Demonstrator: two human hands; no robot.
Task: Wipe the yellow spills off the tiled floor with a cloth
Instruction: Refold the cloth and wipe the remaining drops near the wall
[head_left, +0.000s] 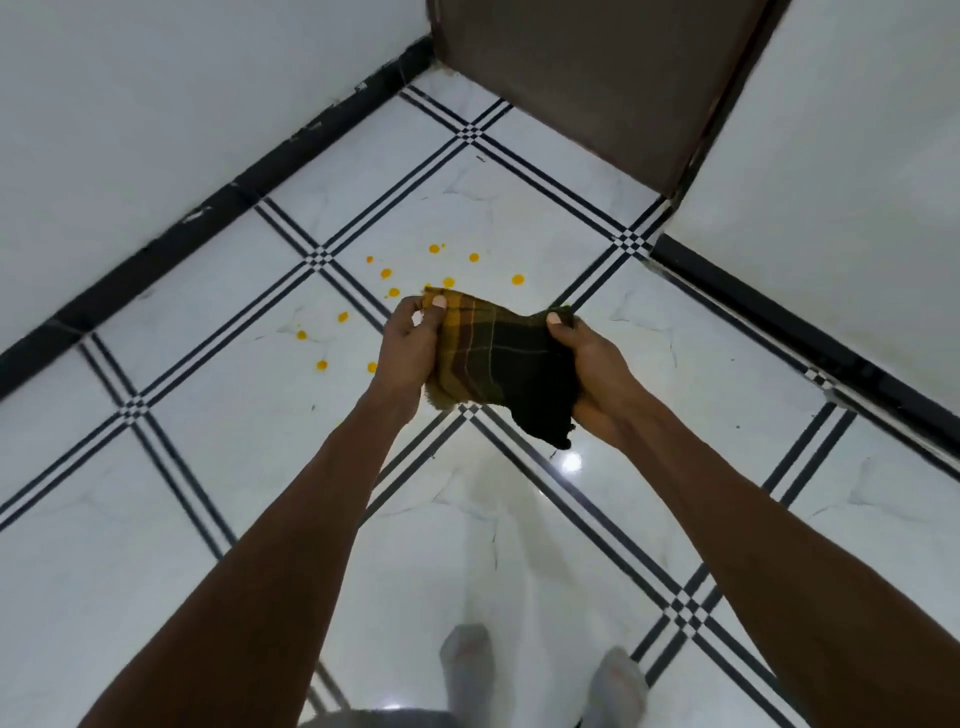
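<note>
A checked cloth (498, 364), yellow on its left side and dark green-black on its right, hangs stretched between both hands above the floor. My left hand (410, 348) pinches its upper left corner. My right hand (592, 374) grips its right edge. Several small yellow spills (387, 273) dot the white tiled floor (208, 415) beyond and left of the hands; one drop (518, 279) lies further right. The cloth covers part of the spill patch.
White walls with black skirting (218, 208) close in on the left and right (810, 332). A brown door (597, 78) stands at the far corner. My feet in grey socks (618, 680) are at the bottom edge.
</note>
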